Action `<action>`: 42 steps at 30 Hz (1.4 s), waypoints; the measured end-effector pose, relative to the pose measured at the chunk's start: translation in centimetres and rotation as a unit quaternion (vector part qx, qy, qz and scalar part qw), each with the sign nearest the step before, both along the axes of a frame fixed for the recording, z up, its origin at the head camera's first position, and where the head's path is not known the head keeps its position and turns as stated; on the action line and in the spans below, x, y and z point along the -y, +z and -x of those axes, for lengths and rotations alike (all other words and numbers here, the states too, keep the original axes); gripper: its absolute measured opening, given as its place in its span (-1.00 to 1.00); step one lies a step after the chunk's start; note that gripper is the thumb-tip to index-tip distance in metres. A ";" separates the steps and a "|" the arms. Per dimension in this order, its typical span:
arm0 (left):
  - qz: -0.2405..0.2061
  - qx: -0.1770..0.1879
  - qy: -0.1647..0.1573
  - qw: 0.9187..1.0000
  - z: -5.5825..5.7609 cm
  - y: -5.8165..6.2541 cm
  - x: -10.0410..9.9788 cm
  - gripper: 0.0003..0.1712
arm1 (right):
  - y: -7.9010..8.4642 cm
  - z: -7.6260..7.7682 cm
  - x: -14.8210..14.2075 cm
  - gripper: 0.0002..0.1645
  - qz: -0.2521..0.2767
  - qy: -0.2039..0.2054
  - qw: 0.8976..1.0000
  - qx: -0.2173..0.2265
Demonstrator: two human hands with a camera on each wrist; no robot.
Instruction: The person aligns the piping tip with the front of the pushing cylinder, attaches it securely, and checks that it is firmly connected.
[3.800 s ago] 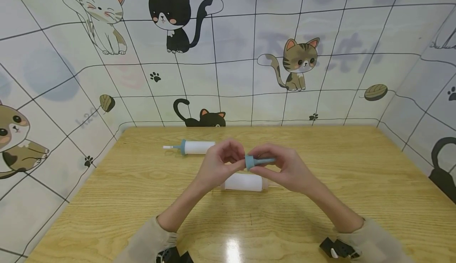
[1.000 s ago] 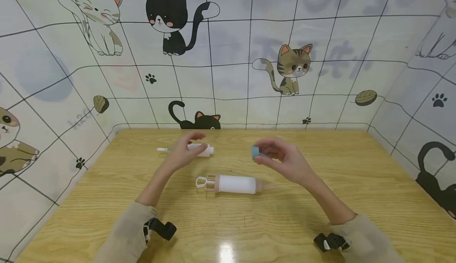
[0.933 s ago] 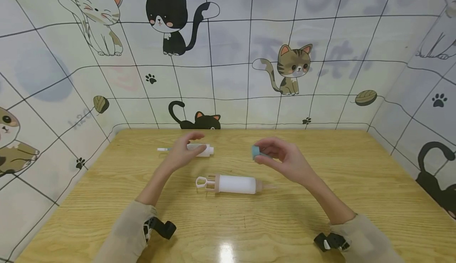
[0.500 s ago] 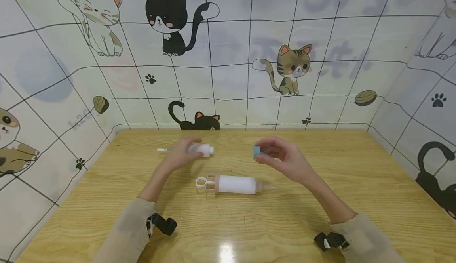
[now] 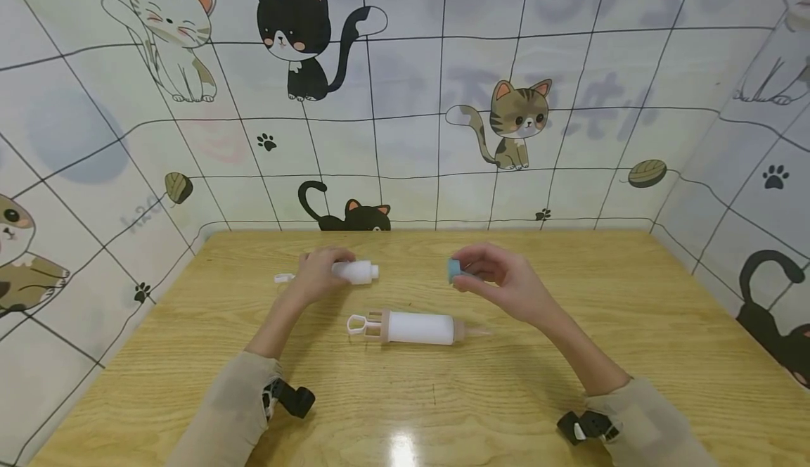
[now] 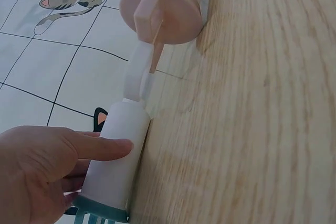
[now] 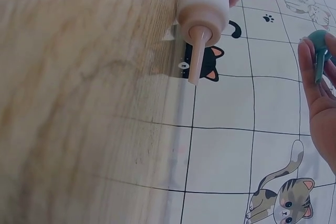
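Observation:
My left hand (image 5: 319, 276) grips a white syringe barrel (image 5: 356, 272) towards the back left of the table. In the left wrist view the thumb lies along the barrel's side and the other fingers are partly hidden behind it; a blue-green collar (image 6: 102, 209) rings one end. A white pull ring (image 5: 284, 278) sticks out to the left of that hand. Held up at right of centre, my right hand (image 5: 503, 280) pinches a blue-green nozzle cap (image 5: 453, 271) between thumb and fingers. Its thin spout (image 7: 319, 66) points back towards the palm.
A second syringe, white with beige ends (image 5: 420, 328), lies across the wooden table (image 5: 436, 411) in front of the hands. Its nozzle points right, its pull ring left. A cat-print sheet (image 5: 411, 143) stands behind and at both sides.
The left hand has gone from beside the right hand to the blue-green syringe, and its fingers have closed round the barrel, tilting the pull ring slightly. The right hand keeps the nozzle cap.

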State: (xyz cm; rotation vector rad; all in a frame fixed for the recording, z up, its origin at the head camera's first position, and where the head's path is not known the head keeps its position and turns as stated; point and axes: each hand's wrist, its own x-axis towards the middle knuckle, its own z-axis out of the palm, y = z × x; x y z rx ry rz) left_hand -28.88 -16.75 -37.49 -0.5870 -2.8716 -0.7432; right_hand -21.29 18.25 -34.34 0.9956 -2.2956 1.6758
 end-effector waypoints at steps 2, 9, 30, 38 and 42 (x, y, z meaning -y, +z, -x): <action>0.000 0.011 0.007 1.000 -0.1 0.0 0.1 -0.57 | 0.0 0.0 0.0 -0.62 -0.001 -0.001 1.000 0.002; 0.049 0.025 0.021 0.998 -0.1 -0.2 0.3 -0.49 | -0.1 0.4 0.0 -0.63 -0.002 0.003 1.000 -0.001; 0.009 -0.026 0.011 1.000 -1.4 0.4 1.1 -0.36 | 0.0 0.4 -0.5 -0.63 -0.004 -0.009 1.000 -0.006; -0.043 -0.030 -0.014 0.999 -3.2 2.1 -0.1 -0.35 | 0.5 -0.1 0.1 -0.63 -0.020 0.008 0.999 -0.031; -0.047 -0.038 -0.022 0.998 -3.8 2.6 -0.7 -0.35 | 0.6 -0.3 0.4 -0.64 -0.027 0.013 0.998 -0.046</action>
